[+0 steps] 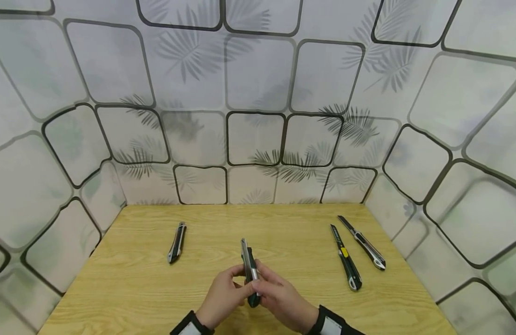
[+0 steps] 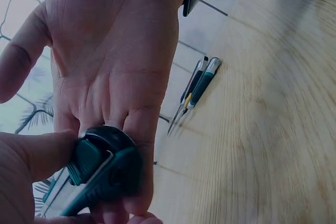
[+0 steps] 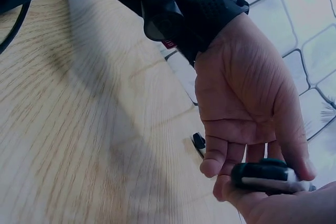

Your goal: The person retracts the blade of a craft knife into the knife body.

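Both hands hold a dark green and black utility knife with a metallic strip (image 1: pixel 250 274), near the front middle of the table. Its narrow metal end points toward the back wall and its rounded end toward me. My left hand (image 1: pixel 224 292) grips it from the left; in the right wrist view the left thumb lies over it, fingers below. My right hand (image 1: pixel 285 300) holds it from the right side, and in the left wrist view the knife body (image 2: pixel 118 169) lies against its fingers. That body hides part of those fingers.
On the wood-grain table (image 1: pixel 128 288) lie a short utility knife (image 1: pixel 177 243) at left, and at right a knife with a yellow slider (image 1: pixel 346 258) beside a grey-black knife (image 1: pixel 363 244). Patterned sheets (image 1: pixel 258 139) stand at the back and both sides.
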Tool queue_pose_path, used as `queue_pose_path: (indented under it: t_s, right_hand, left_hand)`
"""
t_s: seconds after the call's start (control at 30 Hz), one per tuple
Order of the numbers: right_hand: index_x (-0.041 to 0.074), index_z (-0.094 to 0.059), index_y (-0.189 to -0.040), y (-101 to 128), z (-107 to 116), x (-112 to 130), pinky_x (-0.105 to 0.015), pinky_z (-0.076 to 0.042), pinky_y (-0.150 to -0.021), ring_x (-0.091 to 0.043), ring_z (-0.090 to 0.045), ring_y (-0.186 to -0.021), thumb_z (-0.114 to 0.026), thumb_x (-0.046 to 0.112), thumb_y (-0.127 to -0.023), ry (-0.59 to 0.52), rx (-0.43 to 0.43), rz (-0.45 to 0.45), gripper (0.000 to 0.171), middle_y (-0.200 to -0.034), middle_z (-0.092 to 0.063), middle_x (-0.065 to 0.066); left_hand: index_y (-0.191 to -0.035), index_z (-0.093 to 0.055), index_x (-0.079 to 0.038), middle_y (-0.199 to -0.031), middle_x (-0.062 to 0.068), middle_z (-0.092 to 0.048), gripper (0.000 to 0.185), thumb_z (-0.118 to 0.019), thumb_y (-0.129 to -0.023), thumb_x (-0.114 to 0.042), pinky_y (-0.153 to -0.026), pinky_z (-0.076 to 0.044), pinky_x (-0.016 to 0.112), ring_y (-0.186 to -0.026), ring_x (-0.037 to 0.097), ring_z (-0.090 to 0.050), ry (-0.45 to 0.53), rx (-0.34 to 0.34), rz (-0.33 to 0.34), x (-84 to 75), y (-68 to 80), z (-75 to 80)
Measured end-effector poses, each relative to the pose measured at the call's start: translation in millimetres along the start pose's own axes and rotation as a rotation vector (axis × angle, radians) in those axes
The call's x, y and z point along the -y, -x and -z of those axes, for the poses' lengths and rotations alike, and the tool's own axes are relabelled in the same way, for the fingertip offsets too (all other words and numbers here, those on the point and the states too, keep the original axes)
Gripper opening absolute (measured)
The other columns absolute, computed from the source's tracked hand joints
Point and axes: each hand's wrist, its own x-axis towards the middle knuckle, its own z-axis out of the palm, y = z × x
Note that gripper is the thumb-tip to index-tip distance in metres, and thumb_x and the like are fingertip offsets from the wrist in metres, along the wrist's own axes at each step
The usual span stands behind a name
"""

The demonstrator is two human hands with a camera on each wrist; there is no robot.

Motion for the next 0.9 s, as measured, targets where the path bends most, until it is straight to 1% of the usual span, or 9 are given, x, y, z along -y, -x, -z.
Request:
queue_pose_path:
  t_s: [0.1,0.17,0.27,0.37,0.47,0.6,0.7,0.8,0.9]
  right_hand:
    - [0.003,0.007,-0.171,1,1,0,-0.061,-0.016,-0.133,-0.041,-0.001,-0.167,-0.039,0.028,-0.117,-0.002,-0.007,-0.019,0.075,-0.179,0.004,-0.024]
    - [0.000,0.006,-0.170,3,2,1,-0.060,-0.018,-0.133,-0.041,-0.002,-0.167,-0.039,0.028,-0.117,-0.001,-0.014,-0.029,0.075,-0.178,0.003,-0.025]
    - [-0.004,0.001,-0.169,5,3,1,-0.056,-0.026,-0.132,-0.043,-0.013,-0.165,-0.040,0.028,-0.117,0.010,-0.030,-0.037,0.074,-0.177,-0.003,-0.029]
    - [-0.007,-0.010,-0.168,7,8,3,-0.053,-0.035,-0.128,-0.046,-0.026,-0.162,-0.042,0.030,-0.116,0.062,-0.057,-0.041,0.072,-0.175,-0.015,-0.032]
    - [-0.006,-0.030,-0.164,10,19,4,-0.048,-0.047,-0.120,-0.044,-0.043,-0.154,-0.048,0.032,-0.116,0.207,-0.107,-0.035,0.065,-0.169,-0.034,-0.031]
    - [-0.003,-0.054,-0.151,16,44,0,-0.045,-0.056,-0.105,-0.033,-0.062,-0.134,-0.056,0.031,-0.113,0.513,-0.198,-0.024,0.051,-0.151,-0.059,-0.024]
    - [-0.001,-0.060,-0.145,22,65,-3,-0.044,-0.057,-0.097,-0.029,-0.067,-0.123,-0.060,0.032,-0.112,0.693,-0.257,-0.020,0.047,-0.142,-0.067,-0.020]
    - [0.000,-0.062,-0.144,27,80,-4,-0.045,-0.058,-0.095,-0.029,-0.067,-0.120,-0.062,0.035,-0.110,0.791,-0.306,-0.027,0.048,-0.141,-0.068,-0.019]
    - [0.002,-0.063,-0.143,31,88,-3,-0.047,-0.059,-0.095,-0.031,-0.067,-0.121,-0.064,0.037,-0.109,0.865,-0.350,-0.036,0.050,-0.142,-0.067,-0.019]
  left_hand:
    - [-0.129,-0.072,-0.001,-0.112,0.010,-0.071,0.045,-0.079,-0.095,-0.030,-0.056,-0.054,0.027,-0.063,0.011,-0.063,-0.039,-0.006,-0.002,2.9,-2.4,0.2]
    - [-0.120,-0.074,-0.002,-0.102,0.006,-0.070,0.038,-0.079,-0.092,-0.028,-0.053,-0.052,0.025,-0.060,0.009,-0.060,-0.088,-0.025,0.003,5.9,-6.3,2.2]
    - [-0.104,-0.076,-0.005,-0.088,0.001,-0.069,0.025,-0.078,-0.086,-0.023,-0.050,-0.044,0.023,-0.057,0.008,-0.054,-0.209,-0.095,-0.003,11.6,-16.5,12.1]
    - [-0.094,-0.073,-0.008,-0.078,0.001,-0.068,0.016,-0.078,-0.083,-0.017,-0.049,-0.041,0.024,-0.055,0.010,-0.053,-0.331,-0.183,-0.004,17.5,-32.0,29.2]
    - [-0.095,-0.069,-0.006,-0.075,0.002,-0.066,0.018,-0.080,-0.083,-0.015,-0.051,-0.043,0.027,-0.057,0.013,-0.055,-0.456,-0.252,-0.010,22.1,-50.3,49.8]
    - [-0.092,-0.064,-0.003,-0.074,0.006,-0.061,0.024,-0.081,-0.083,-0.017,-0.054,-0.041,0.029,-0.059,0.018,-0.054,-0.615,-0.289,-0.009,21.4,-76.4,73.8]
    - [-0.079,-0.060,-0.005,-0.066,0.004,-0.056,0.025,-0.081,-0.084,-0.019,-0.052,-0.038,0.029,-0.055,0.018,-0.051,-0.681,-0.272,0.027,17.2,-93.1,85.5]
    - [-0.065,-0.055,-0.011,-0.056,-0.001,-0.049,0.033,-0.079,-0.086,-0.019,-0.048,-0.034,0.028,-0.050,0.015,-0.046,-0.715,-0.247,0.074,14.1,-105.8,91.9]
    - [-0.057,-0.051,-0.013,-0.053,-0.003,-0.044,0.039,-0.077,-0.085,-0.018,-0.047,-0.033,0.027,-0.048,0.014,-0.042,-0.745,-0.236,0.094,12.6,-115.6,94.1]
